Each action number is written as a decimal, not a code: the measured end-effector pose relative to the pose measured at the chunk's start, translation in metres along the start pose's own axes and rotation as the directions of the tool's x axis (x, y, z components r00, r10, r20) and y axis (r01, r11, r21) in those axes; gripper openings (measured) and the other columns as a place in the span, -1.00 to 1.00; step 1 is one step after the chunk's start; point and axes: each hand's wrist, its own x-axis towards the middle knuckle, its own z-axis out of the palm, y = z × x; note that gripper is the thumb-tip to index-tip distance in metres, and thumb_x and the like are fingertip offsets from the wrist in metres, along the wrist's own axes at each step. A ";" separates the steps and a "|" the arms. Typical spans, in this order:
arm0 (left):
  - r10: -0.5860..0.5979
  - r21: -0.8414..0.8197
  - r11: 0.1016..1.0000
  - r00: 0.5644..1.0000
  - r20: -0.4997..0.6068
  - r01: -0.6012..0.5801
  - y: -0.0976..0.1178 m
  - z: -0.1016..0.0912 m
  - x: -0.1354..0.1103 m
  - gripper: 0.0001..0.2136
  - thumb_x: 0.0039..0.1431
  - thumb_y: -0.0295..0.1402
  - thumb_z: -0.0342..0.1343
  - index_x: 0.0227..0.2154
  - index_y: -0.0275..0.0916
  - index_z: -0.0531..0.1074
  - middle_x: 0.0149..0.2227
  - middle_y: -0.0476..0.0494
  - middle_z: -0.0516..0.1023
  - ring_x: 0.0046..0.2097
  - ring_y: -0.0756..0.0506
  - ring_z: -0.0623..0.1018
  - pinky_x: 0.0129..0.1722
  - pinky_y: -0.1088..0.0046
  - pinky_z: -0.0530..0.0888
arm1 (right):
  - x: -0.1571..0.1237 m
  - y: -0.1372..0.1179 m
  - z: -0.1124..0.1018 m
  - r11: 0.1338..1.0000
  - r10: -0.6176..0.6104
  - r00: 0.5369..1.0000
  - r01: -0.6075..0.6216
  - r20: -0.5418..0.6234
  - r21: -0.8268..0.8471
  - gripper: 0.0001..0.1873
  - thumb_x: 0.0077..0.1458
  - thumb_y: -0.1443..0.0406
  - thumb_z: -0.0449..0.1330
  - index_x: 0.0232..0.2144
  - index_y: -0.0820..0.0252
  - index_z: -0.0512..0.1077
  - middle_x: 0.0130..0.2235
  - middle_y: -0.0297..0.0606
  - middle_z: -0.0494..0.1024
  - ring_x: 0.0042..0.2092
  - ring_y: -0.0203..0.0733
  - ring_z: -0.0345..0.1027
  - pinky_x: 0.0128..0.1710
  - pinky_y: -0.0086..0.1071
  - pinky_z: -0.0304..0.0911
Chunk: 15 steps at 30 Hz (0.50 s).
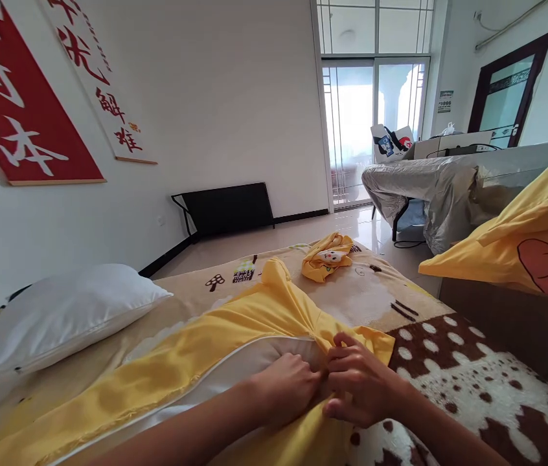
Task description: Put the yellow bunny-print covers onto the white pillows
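A yellow pillowcase (191, 336) lies in front of me, its long zip-edged opening showing a white pillow (225, 374) inside. My left hand (289, 387) is closed in a fist at the opening, against the white pillow near the case's right end; its fingertips are hidden. Right beside it, my right hand (364, 382) has curled fingers on the bunched yellow fabric at the edge of the opening. The two hands nearly touch. Past them, the cloth is creased and its corner spreads flat on the patterned blanket (429, 375).
Another white pillow (84, 310) rests at the left. A crumpled yellow cloth with a printed animal face (328, 256) lies farther back on the blanket. Yellow printed fabric (512, 239) hangs at the right. Behind stand a foil-covered table (410, 184) and a black folded frame (228, 210).
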 end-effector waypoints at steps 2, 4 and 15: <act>0.046 0.063 0.997 0.998 0.036 -0.049 0.007 -0.003 0.009 -0.82 0.17 -0.44 -0.03 -0.35 -0.25 0.49 -0.35 -0.16 0.59 -0.33 -0.19 0.57 -0.45 0.35 0.37 | 0.000 -0.001 -0.006 1.000 0.028 0.999 -0.028 0.030 -0.002 -0.62 0.12 0.19 -0.02 -0.69 0.17 0.16 -0.64 -0.35 0.31 -0.48 -0.31 0.17 -0.21 -0.30 0.12; 0.075 0.094 0.992 0.995 0.062 -0.081 0.011 -0.008 0.015 -0.82 0.16 -0.45 -0.02 -0.40 -0.25 0.49 -0.38 -0.14 0.58 -0.31 -0.18 0.57 -0.47 0.36 0.35 | 0.000 0.001 -0.010 0.997 0.076 0.996 -0.076 0.056 -0.011 -0.67 0.06 0.29 0.00 -0.71 0.18 0.13 -0.64 -0.35 0.31 -0.50 -0.33 0.16 -0.25 -0.33 0.12; -0.046 0.109 0.993 0.997 -0.058 0.052 0.018 0.007 -0.026 -0.74 0.21 -0.33 -0.07 -0.17 -0.30 0.47 -0.17 -0.27 0.54 -0.16 -0.21 0.50 -0.16 0.23 0.36 | 0.014 -0.007 0.016 0.820 0.573 0.812 -0.568 0.115 -0.072 -0.89 -0.08 0.43 0.11 -0.44 0.16 0.38 -0.45 -0.35 0.50 -0.34 -0.27 0.37 -0.32 -0.47 0.19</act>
